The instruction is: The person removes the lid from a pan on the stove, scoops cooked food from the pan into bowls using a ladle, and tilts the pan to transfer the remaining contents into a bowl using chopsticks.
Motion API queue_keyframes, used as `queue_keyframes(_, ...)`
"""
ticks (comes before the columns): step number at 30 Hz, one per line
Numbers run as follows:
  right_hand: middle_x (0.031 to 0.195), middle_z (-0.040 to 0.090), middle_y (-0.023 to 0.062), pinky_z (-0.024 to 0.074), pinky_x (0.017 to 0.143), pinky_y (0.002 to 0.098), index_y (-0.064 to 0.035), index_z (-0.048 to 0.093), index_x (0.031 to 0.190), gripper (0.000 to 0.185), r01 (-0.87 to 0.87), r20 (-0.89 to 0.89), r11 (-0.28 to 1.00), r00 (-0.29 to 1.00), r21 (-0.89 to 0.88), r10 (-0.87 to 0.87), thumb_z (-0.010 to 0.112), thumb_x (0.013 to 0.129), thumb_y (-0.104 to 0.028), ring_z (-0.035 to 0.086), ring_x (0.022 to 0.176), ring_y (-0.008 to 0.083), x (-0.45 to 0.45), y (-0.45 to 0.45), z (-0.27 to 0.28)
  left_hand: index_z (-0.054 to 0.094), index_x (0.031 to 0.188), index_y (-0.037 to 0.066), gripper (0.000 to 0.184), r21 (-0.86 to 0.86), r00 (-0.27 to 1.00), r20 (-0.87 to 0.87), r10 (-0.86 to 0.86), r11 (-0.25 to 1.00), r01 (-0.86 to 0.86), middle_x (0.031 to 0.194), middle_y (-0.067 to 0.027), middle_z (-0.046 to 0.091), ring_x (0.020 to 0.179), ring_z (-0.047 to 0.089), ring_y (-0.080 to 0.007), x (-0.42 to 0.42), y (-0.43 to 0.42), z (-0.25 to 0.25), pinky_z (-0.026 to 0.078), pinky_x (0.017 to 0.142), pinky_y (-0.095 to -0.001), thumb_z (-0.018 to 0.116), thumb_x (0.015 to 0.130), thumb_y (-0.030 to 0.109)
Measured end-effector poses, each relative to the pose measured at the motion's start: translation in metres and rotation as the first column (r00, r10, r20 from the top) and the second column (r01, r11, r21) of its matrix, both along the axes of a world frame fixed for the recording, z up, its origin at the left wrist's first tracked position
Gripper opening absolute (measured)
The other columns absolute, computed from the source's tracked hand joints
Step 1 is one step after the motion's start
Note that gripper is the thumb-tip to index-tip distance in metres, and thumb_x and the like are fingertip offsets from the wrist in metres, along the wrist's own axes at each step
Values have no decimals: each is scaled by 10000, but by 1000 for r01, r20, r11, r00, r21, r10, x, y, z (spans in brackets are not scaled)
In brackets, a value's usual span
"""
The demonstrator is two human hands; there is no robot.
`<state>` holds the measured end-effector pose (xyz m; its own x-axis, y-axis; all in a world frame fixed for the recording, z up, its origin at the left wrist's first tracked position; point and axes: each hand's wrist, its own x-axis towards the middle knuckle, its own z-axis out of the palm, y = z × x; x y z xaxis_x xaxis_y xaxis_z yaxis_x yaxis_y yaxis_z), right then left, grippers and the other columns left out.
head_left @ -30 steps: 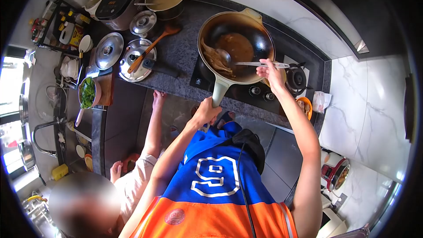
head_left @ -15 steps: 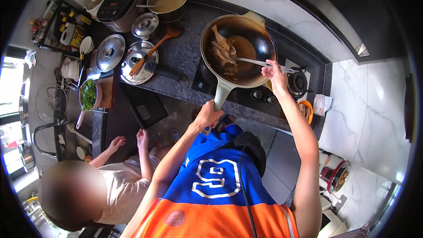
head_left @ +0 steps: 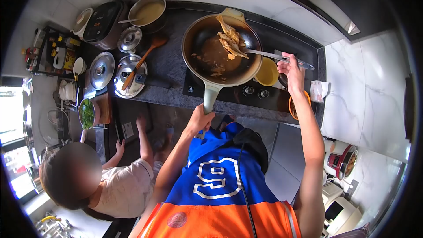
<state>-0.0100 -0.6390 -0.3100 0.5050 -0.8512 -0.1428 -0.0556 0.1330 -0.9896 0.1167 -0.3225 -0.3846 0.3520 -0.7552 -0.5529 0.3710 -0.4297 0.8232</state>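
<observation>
My left hand (head_left: 200,119) is wrapped round the pale handle (head_left: 211,97) of a wok (head_left: 191,57) that holds brown sauce and bits of food. In my right hand (head_left: 291,71) is a long-handled metal cooking utensil (head_left: 275,56), its head hidden under food. Browned fish (head_left: 231,39) lie on that end, over the far right part of the wok; whether they touch its wall I cannot tell. A yellow bowl (head_left: 267,72) sits just right of the wok, below the utensil's handle.
Left on the counter are steel lids (head_left: 102,70), a wooden spatula (head_left: 140,68), a pot of liquid (head_left: 150,11) and a rice cooker (head_left: 103,24). A pan of greens (head_left: 89,113) stands farther left. Another person (head_left: 123,185) is close at my left. An orange bowl (head_left: 292,108) is near my right forearm.
The fish on the utensil have moved right and away from me within the wok, showing more sauce. The wok sits farther left in view, uncovering the yellow bowl. The other person's hands have shifted.
</observation>
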Motion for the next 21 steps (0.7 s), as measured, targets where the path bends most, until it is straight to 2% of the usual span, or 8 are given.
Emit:
queue_keyframes(2, 732, 632, 104, 481, 561, 230, 27, 581, 1077, 368, 7, -12, 1000, 1000, -2, -7, 427, 964, -288, 595, 598, 138, -10, -4, 15, 431, 803, -23, 132, 18, 999, -39, 35, 999, -34, 522, -48, 471, 385, 465, -113, 0, -1, 1, 398, 337, -280, 542, 797, 49)
queue_keyframes(9, 724, 637, 120, 475, 543, 234, 20, 596, 1066, 364, 71, -4, 997, 997, -41, -71, 438, 958, -290, 605, 586, 152, -51, -29, 44, 418, 801, -20, 162, 73, 999, 18, 41, 996, -42, 500, -42, 456, 369, 449, -104, -2, -3, 3, 376, 322, -282, 555, 808, 63)
queue_keyframes(14, 703, 625, 117, 456, 523, 251, 40, 591, 1057, 363, 136, -25, 990, 990, -46, -137, 446, 955, -277, 586, 559, 150, -82, -42, 53, 440, 726, -9, 169, 89, 996, 14, 88, 992, -89, 470, -33, 446, 351, 440, -102, -6, -6, 11, 369, 321, -275, 569, 803, 69)
queue_keyframes(17, 702, 625, 114, 454, 524, 252, 33, 594, 1057, 364, 147, -16, 988, 989, -50, -148, 449, 955, -285, 583, 556, 148, -108, -51, 44, 441, 816, -9, 159, 128, 998, 20, 63, 990, -65, 493, -19, 427, 358, 405, -93, -6, -6, 8, 335, 329, -274, 577, 815, 72)
queue_keyframes(21, 696, 627, 91, 451, 521, 248, 27, 598, 1055, 376, 202, -36, 978, 978, -47, -204, 471, 946, -309, 582, 556, 139, -137, -55, 24, 444, 797, -4, 163, 150, 997, 43, 65, 986, -70, 492, -14, 433, 350, 398, -93, -7, -6, 9, 333, 328, -268, 572, 817, 95)
